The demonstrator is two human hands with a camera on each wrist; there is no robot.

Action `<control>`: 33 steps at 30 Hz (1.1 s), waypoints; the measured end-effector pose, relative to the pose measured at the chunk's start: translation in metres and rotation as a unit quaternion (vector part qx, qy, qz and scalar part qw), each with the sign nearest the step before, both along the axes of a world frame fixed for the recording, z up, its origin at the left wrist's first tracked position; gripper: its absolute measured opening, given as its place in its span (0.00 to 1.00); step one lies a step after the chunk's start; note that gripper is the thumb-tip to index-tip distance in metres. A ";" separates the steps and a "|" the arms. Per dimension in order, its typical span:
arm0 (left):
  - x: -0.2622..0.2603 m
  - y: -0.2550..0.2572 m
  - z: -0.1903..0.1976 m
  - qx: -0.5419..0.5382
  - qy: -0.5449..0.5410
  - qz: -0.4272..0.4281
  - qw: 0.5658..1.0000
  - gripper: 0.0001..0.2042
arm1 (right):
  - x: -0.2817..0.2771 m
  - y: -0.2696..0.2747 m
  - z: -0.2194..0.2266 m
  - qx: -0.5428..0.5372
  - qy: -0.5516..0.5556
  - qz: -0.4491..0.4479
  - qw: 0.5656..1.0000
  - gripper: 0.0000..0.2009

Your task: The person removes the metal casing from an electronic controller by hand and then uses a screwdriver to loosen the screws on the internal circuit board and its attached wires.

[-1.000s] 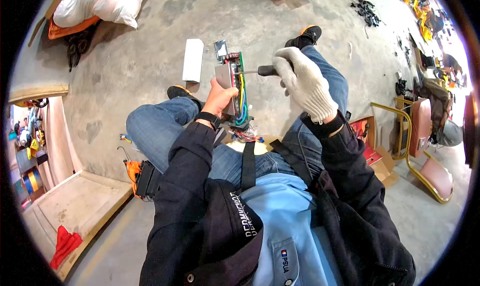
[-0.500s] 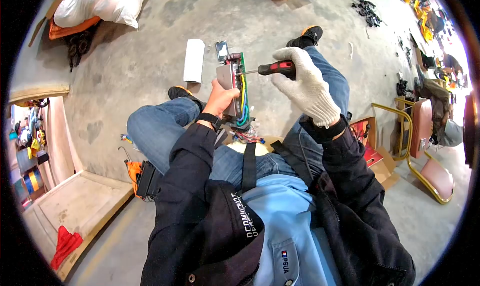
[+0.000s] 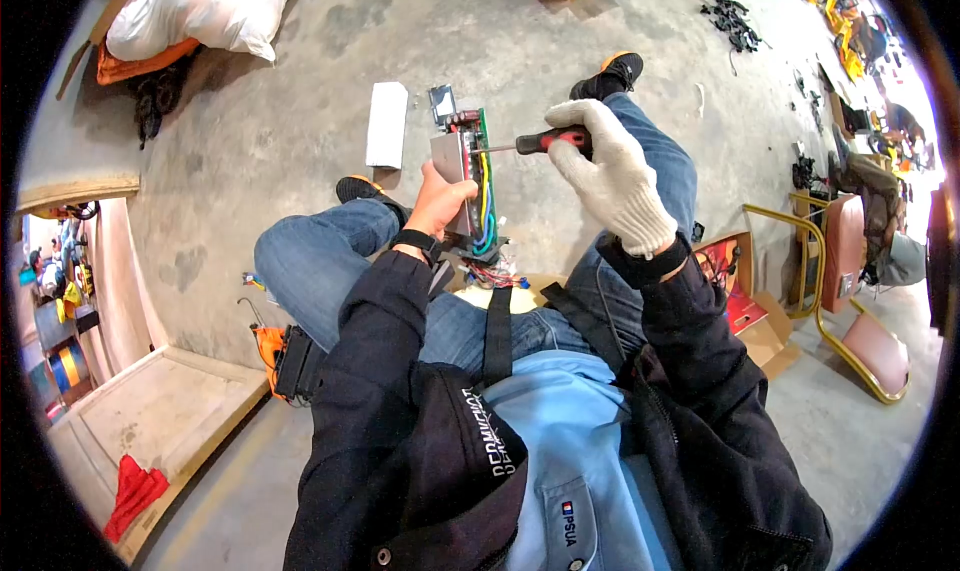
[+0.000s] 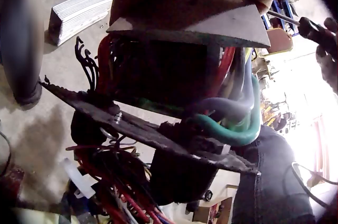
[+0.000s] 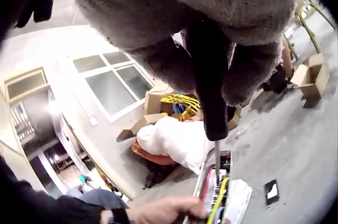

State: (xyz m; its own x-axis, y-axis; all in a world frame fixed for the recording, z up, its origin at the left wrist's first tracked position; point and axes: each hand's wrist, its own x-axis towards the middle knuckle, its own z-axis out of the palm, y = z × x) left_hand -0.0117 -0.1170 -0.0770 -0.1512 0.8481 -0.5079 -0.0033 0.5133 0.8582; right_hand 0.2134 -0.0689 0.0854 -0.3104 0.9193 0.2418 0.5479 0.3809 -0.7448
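My bare left hand [image 3: 437,206] grips an electronic unit by its flat grey metal plate [image 3: 449,163]. A green circuit board [image 3: 484,126] runs along the unit's far right side, with yellow, blue and green wires beside it. In the left wrist view, thick green cable [image 4: 227,133] loops out of its lower end, above a bundle of thin wires [image 4: 124,195]. My right hand [image 3: 612,176], in a white knit glove, holds a black-and-red screwdriver [image 3: 556,141] between thumb and fingers. The screwdriver lies level, its shaft reaching into the side of the unit.
A white ribbed metal casing [image 3: 387,124] stands on the concrete floor beyond the unit, with a small dark rectangular piece [image 3: 442,101] nearby. My legs flank the work. An opened cardboard box [image 3: 765,336] and a gold-framed chair [image 3: 815,271] are at right, an orange-and-black tool [image 3: 285,359] at left.
My right fingers spread from around the screwdriver handle, showing its red part, then came back together on it. My left hand and the unit have stayed nearly still.
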 end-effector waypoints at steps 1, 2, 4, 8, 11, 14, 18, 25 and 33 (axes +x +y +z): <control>0.000 -0.001 0.000 0.000 0.001 0.000 1.000 0.33 | 0.000 0.000 0.000 -0.004 0.021 0.018 1.000 0.14; 0.000 -0.001 0.001 -0.009 -0.004 0.004 1.000 0.33 | 0.001 0.000 0.000 -0.008 0.042 0.035 0.998 0.14; 0.001 0.000 0.005 -0.017 -0.010 0.006 1.000 0.33 | -0.003 -0.004 0.005 0.008 0.003 0.011 1.000 0.13; 0.002 0.000 0.012 -0.019 -0.022 0.008 1.000 0.32 | 0.000 -0.004 0.000 -0.081 -0.011 -0.021 0.996 0.14; 0.000 -0.001 0.010 -0.015 -0.031 0.007 0.999 0.32 | 0.000 -0.001 0.004 -0.006 -0.006 0.016 1.000 0.14; 0.000 0.000 0.010 -0.028 -0.020 0.007 0.999 0.33 | -0.006 -0.004 0.006 -0.018 -0.028 -0.011 0.999 0.13; 0.000 0.001 0.000 -0.013 -0.010 0.009 1.000 0.34 | -0.002 0.001 -0.001 -0.041 -0.005 -0.007 0.999 0.13; 0.001 -0.001 0.010 -0.015 -0.032 0.006 0.999 0.32 | -0.002 -0.003 -0.003 -0.099 -0.006 -0.040 0.994 0.13; 0.002 -0.001 0.013 -0.009 -0.034 0.017 0.999 0.30 | -0.004 -0.006 0.007 0.009 -0.007 0.010 1.000 0.14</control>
State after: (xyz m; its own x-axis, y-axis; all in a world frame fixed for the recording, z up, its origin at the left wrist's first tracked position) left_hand -0.0097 -0.1180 -0.0637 -0.1444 0.8340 -0.5326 -0.0801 0.5266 0.8463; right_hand 0.2098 -0.0745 0.0922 -0.3332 0.9082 0.2532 0.5504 0.4054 -0.7299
